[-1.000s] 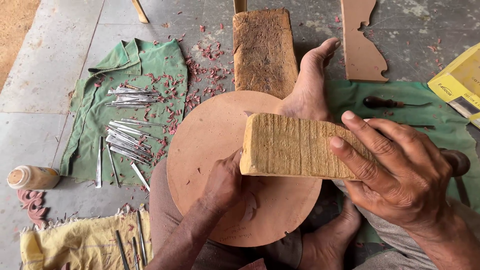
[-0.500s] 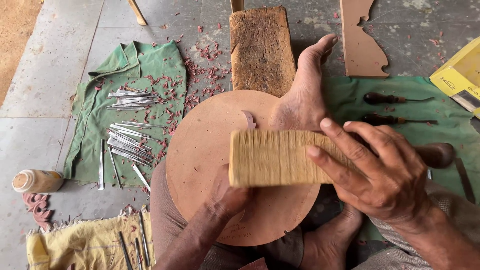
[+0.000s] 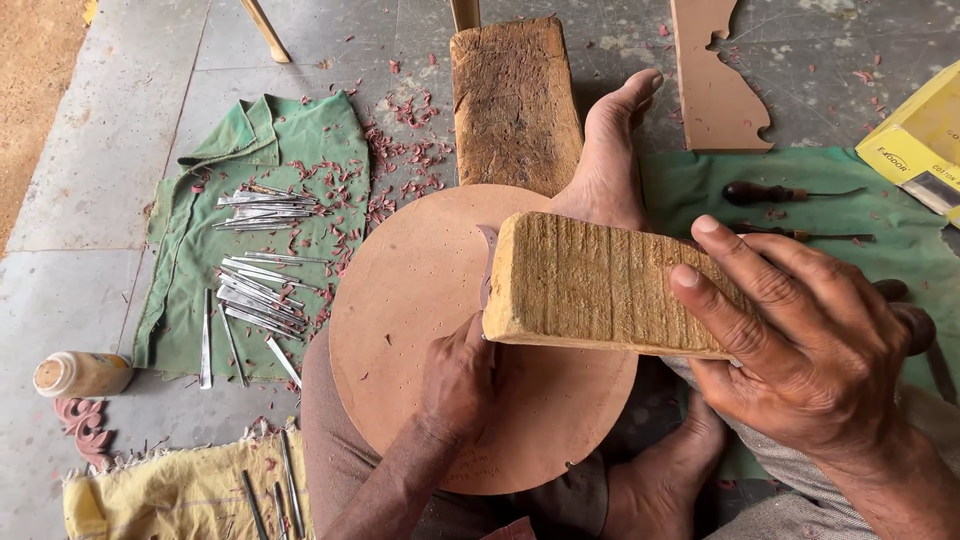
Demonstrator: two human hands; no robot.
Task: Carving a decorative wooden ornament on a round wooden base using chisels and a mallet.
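Note:
A round brown wooden disc (image 3: 420, 300) dotted with small holes rests on my lap, braced by my bare foot (image 3: 610, 160). My left hand (image 3: 458, 375) lies on the disc, its fingers closed around a thin grey metal tool (image 3: 486, 262) that stands up from the surface. My right hand (image 3: 800, 335) grips a pale, ribbed wooden block (image 3: 590, 280) by its right end. The block hangs flat over the disc, its left end just above the left hand and beside the tool's top.
A green cloth (image 3: 270, 170) on the left carries several thin metal tools (image 3: 255, 290) and red shavings. A weathered wooden block (image 3: 515, 95) lies ahead, with a cut board (image 3: 715, 85) beyond. Two dark-handled tools (image 3: 770, 192), a yellow box (image 3: 915, 145), a small bottle (image 3: 80, 373) and a yellow cloth (image 3: 180, 495) lie around.
The block in my right hand dropped toward the tool half a second ago and now sits higher again. My left hand has stayed on the disc.

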